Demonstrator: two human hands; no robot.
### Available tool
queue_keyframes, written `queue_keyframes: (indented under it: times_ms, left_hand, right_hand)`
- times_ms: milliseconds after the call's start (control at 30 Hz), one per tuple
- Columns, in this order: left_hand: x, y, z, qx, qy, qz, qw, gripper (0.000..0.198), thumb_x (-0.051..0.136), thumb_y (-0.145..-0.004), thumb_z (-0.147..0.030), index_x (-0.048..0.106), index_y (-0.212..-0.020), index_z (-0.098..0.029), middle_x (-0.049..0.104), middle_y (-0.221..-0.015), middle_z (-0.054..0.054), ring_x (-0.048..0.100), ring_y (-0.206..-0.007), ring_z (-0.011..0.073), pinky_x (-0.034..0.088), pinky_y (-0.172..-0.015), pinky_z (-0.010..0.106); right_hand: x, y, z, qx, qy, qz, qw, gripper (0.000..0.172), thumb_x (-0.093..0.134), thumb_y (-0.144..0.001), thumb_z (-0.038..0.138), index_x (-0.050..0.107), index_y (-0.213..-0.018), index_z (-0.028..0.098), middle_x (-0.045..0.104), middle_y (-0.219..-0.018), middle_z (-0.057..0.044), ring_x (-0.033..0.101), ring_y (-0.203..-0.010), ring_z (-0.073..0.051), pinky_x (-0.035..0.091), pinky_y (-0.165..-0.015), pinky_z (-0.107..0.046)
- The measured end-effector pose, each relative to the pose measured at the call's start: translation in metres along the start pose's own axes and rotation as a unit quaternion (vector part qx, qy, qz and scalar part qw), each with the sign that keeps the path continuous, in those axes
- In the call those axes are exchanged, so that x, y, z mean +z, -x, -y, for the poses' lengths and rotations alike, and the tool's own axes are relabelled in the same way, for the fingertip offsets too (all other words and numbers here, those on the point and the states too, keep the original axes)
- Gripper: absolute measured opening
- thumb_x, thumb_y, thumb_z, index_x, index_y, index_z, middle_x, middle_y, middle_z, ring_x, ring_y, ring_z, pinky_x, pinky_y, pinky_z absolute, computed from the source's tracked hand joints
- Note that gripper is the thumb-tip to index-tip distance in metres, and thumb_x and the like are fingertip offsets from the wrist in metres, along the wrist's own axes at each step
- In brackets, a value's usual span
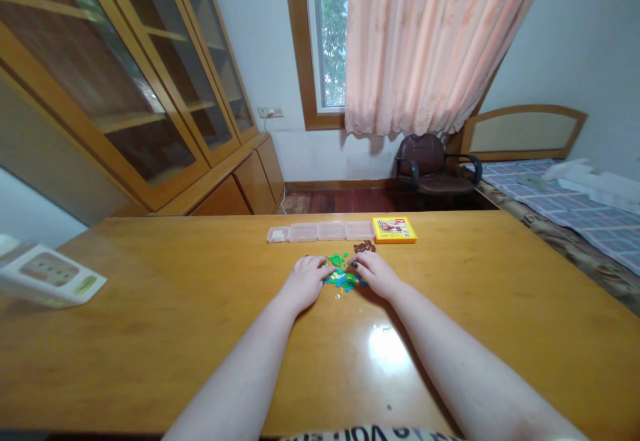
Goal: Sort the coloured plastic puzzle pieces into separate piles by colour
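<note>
A mixed heap of tiny blue, green and pale building pieces [345, 281] lies on the table between my two hands. My left hand [306, 281] rests at the heap's left edge, palm down, its fingers stretched toward the pieces. On the right side, my right hand [377, 273] is bent over the heap with thumb and fingers close together; a small dark spot shows at the fingertips, and what they hold is too small to make out. Just beyond the heap sits a group of green pieces [338, 259]. Brown pieces [365, 246] are gathered behind my right hand.
A row of clear plastic trays [303, 232] stands at the table's far side, beside a yellow box [395, 230]. A white carton [50, 274] is at the left on the wooden table [200, 334]. Past the table are a chair [430, 161], a bed and a glass-fronted cabinet.
</note>
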State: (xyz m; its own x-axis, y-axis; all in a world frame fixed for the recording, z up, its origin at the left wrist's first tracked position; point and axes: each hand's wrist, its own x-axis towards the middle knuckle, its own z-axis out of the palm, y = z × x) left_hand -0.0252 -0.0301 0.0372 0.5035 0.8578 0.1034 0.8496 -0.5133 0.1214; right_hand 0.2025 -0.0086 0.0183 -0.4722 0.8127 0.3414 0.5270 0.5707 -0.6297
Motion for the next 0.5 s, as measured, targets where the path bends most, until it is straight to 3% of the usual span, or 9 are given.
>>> queue_keyframes:
  times_ms: [300, 500]
  left_hand:
    - [0.0044, -0.0014, -0.0010, -0.022, -0.005, -0.002, 1.000, 0.037, 0.045, -0.089, -0.018, 0.059, -0.118, -0.034, 0.055, -0.122, 0.005, 0.047, -0.110, 0.0229, 0.036, -0.096, 0.041]
    - [0.0052, -0.0013, -0.0036, 0.006, 0.025, -0.003, 1.000, 0.039, 0.046, -0.087, -0.016, 0.059, -0.118, -0.038, 0.052, -0.127, 0.004, 0.044, -0.114, 0.0239, 0.033, -0.100, 0.044]
  right_hand:
    - [-0.0001, 0.0009, 0.0031, -0.023, 0.003, 0.035, 0.999, 0.024, 0.043, -0.091, 0.035, 0.060, -0.097, 0.019, 0.062, -0.092, -0.007, 0.053, -0.090, -0.021, 0.038, -0.085, -0.036]
    - [-0.0022, -0.0003, 0.0086, -0.013, 0.014, 0.069, 0.997, 0.020, 0.045, -0.090, 0.031, 0.061, -0.097, 0.020, 0.063, -0.093, -0.006, 0.052, -0.091, -0.022, 0.037, -0.086, -0.037]
